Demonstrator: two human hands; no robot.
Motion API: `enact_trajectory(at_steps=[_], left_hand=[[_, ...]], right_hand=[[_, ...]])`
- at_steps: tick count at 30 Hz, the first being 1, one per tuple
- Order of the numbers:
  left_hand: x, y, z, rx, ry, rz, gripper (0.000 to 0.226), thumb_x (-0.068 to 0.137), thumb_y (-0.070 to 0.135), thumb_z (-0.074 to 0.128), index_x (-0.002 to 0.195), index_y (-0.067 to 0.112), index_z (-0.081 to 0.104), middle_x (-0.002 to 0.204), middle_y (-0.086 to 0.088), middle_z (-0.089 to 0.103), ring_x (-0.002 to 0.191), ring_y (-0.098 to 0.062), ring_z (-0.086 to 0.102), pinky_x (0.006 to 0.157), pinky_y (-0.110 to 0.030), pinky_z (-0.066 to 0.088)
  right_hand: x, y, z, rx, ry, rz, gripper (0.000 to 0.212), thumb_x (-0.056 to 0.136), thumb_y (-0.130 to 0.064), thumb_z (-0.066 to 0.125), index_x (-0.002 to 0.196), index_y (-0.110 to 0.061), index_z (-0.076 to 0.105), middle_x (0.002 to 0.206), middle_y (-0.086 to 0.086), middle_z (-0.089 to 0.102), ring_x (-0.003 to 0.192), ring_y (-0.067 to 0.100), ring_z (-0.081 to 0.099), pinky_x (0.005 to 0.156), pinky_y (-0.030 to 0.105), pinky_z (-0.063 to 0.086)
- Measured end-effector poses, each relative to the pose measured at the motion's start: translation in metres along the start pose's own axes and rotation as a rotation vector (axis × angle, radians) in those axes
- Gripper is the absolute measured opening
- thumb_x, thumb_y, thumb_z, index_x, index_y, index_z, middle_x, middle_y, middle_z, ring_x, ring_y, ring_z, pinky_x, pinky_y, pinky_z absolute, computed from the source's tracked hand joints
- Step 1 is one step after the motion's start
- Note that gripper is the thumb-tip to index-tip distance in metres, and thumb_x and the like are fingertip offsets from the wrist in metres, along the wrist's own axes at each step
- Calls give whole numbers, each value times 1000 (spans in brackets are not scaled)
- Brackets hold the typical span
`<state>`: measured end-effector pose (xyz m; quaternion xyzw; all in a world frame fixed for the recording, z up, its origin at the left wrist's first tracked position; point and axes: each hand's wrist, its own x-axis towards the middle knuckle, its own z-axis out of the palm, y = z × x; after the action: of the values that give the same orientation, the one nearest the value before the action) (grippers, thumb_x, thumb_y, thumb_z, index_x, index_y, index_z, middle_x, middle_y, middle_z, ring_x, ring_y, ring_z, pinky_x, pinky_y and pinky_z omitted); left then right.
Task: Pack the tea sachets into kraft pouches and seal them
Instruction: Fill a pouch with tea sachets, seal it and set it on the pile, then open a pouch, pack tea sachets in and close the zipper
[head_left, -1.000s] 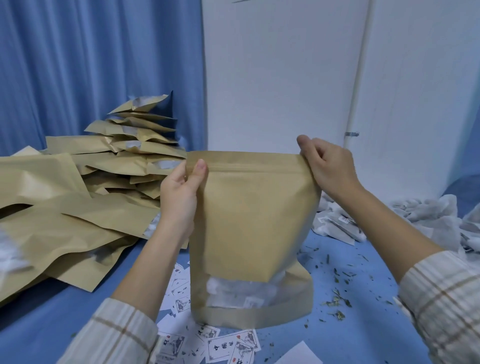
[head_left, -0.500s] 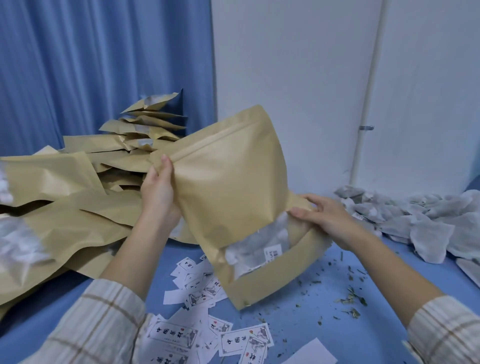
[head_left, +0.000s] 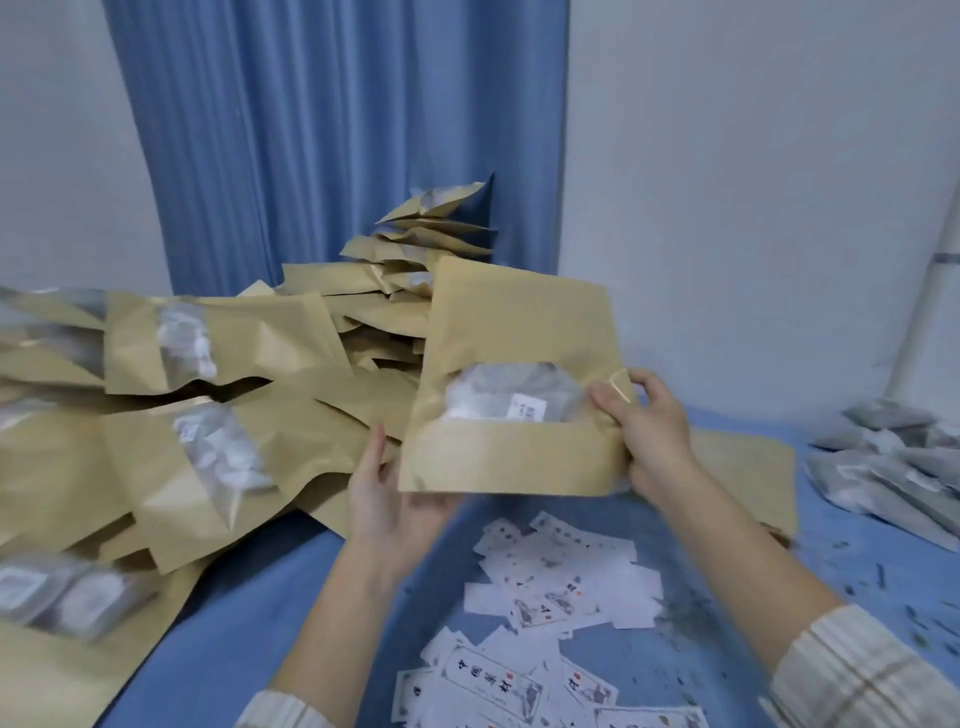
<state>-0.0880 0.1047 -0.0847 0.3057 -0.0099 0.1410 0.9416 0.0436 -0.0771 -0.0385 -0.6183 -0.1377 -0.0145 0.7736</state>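
A filled kraft pouch (head_left: 519, 332) with a clear window showing white tea sachets is held up above the blue surface, leaning toward the pile on the left. My right hand (head_left: 649, 436) grips its right edge beside the window. My left hand (head_left: 384, 499) supports the bottom left corner from underneath with its fingers straight. A heap of filled kraft pouches (head_left: 208, 415) covers the left side. Loose tea sachets (head_left: 893, 457) lie at the right edge.
White printed labels (head_left: 550, 587) are scattered on the blue surface (head_left: 270, 597) in front of me. Tea crumbs (head_left: 883, 577) dot the right side. Another flat kraft pouch (head_left: 748, 467) lies behind my right forearm. A blue curtain (head_left: 337, 145) and white wall stand behind.
The pouch has swung from upright in front of me over toward the left pile. My right hand left the top corner and now holds the side by the window; my left hand went underneath.
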Motion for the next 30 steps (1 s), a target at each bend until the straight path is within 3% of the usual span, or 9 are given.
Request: enact_trajectory(at_steps=[4,7,10,13,17,19,21,27,30], left_hand=[[14,43,-7,-305,30,212,67,90,67,32,133,20,52,132,-18,55,113,-46,57,85,-54,51],[29,86,-8,-178,157,314,63,92,64,32,134,21,49,133,-15,56,120,-37,55,95,-53,46],[37,112,-9,-66,259,276,49,98,46,40,129,10,53,134,-14,53,126,-34,49,102,-49,42],[42,102,-18,47,331,165,42,101,34,37,130,5,48,132,-18,53,107,-36,59,81,-45,50],[56,61,-23,126,349,43,35,102,25,36,123,2,51,112,-17,54,107,-29,54,90,-40,47],[64,37,-15,162,319,-5,26,102,23,36,107,4,55,89,-14,62,86,-24,65,70,-34,55],[73,10,-5,217,305,-66,26,102,20,35,94,6,54,65,-7,63,49,-16,61,45,-24,51],[93,-81,24,190,225,-258,28,101,22,40,88,10,61,59,-2,65,55,-11,64,64,-33,54],[101,-117,33,191,233,-308,24,100,20,44,85,9,59,53,-1,62,48,-12,63,68,-38,56]], right_hand=[[22,-39,185,40,-281,92,42,90,-32,57,129,-17,51,121,3,58,106,24,56,95,39,45],[-3,-44,293,86,-590,303,72,90,-59,39,147,-19,22,150,7,30,136,27,32,111,44,27],[-21,-16,319,-95,-640,361,77,86,-69,32,149,-28,14,154,4,20,139,26,21,108,33,17],[-19,16,298,-142,-630,344,62,92,-56,37,143,-22,31,143,3,38,121,20,41,86,25,24],[0,40,249,-210,-523,300,37,91,-49,44,119,-27,55,110,3,62,97,22,59,81,31,45],[12,49,214,-223,-449,289,21,91,-43,48,103,-29,58,87,-1,62,83,21,63,63,27,46],[21,56,174,-301,-374,213,13,91,-36,49,95,-30,60,85,-2,63,87,20,65,71,30,50],[45,76,61,-597,-230,119,22,89,-28,48,71,-24,58,69,-6,63,76,21,62,72,29,47],[56,88,14,-721,-185,72,15,90,-26,49,93,-22,63,100,1,69,95,19,61,79,23,43]])
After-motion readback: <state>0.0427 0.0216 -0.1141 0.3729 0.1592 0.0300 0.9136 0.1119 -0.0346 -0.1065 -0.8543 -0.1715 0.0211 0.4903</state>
